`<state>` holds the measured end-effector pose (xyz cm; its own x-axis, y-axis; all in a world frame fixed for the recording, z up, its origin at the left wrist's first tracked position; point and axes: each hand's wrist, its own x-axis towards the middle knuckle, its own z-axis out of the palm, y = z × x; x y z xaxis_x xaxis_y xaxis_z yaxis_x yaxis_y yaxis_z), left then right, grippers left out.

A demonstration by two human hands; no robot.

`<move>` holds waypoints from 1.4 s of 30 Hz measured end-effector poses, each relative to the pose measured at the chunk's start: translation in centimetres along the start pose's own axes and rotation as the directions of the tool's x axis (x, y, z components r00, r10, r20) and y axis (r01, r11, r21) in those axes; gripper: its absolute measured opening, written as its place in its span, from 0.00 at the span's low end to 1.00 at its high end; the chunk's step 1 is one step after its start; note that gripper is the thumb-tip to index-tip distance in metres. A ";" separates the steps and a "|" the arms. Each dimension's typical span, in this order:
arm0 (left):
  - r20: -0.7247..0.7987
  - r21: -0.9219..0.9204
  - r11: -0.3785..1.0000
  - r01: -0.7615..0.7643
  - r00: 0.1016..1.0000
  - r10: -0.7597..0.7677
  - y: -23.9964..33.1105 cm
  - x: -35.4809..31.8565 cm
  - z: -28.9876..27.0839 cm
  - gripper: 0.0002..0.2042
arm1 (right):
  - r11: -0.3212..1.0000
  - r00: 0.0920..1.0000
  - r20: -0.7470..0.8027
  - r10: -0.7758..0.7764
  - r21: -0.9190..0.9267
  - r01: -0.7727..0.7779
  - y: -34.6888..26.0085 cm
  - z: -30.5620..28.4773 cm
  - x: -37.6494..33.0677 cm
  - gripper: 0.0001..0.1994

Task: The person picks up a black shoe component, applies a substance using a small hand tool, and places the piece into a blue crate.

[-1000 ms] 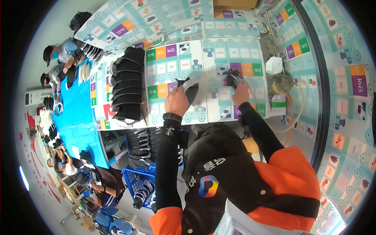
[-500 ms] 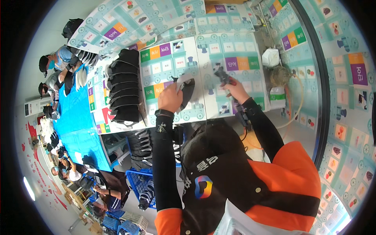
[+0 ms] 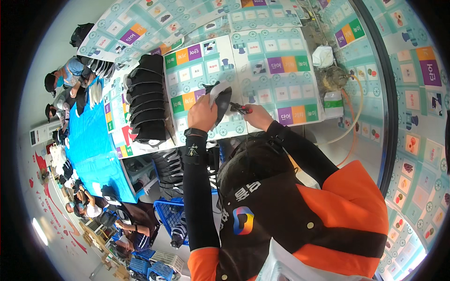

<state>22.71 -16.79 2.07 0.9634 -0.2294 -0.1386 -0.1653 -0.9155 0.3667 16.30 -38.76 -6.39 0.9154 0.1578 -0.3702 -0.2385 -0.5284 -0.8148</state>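
Note:
My left hand (image 3: pixel 203 114) is closed on the near-left edge of a black curved fabric piece (image 3: pixel 223 100) with a pale band along its upper side. The piece is held tilted above the patterned table sheet. In my right hand (image 3: pixel 258 117), fingers wrapped round it, is a small dark hand tool (image 3: pixel 240 108) with a bit of red at its grip; its exact kind is not clear. The tool's tip points at the black piece's right edge, close to it; whether they touch I cannot tell. A row of similar black pieces (image 3: pixel 146 100), nested together, lies to the left.
A blue-covered table (image 3: pixel 93 145) stretches off to the left, with several people working around it. Blue crates (image 3: pixel 171 218) with nested black-and-white pieces stand below my table. A white lumpy object (image 3: pixel 323 56) and pale tubing (image 3: pixel 358 100) are at the right, beside a printed wall sheet.
My right hand has moved left with the dark tool, from the right part of the table to beside the black piece. My left hand keeps its hold, almost unmoved.

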 end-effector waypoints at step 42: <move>-0.048 -0.090 0.995 0.045 0.998 -0.049 -1.3 -0.6 -0.3 0.13 | 0.994 0.996 0.019 -0.090 -0.063 0.091 -0.8 0.1 0.3 0.11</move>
<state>22.41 -15.34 1.90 0.9794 -0.1679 -0.1124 -0.1022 -0.8915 0.4413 16.72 -38.20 -5.83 0.9268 0.2210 -0.3036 -0.1329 -0.5631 -0.8156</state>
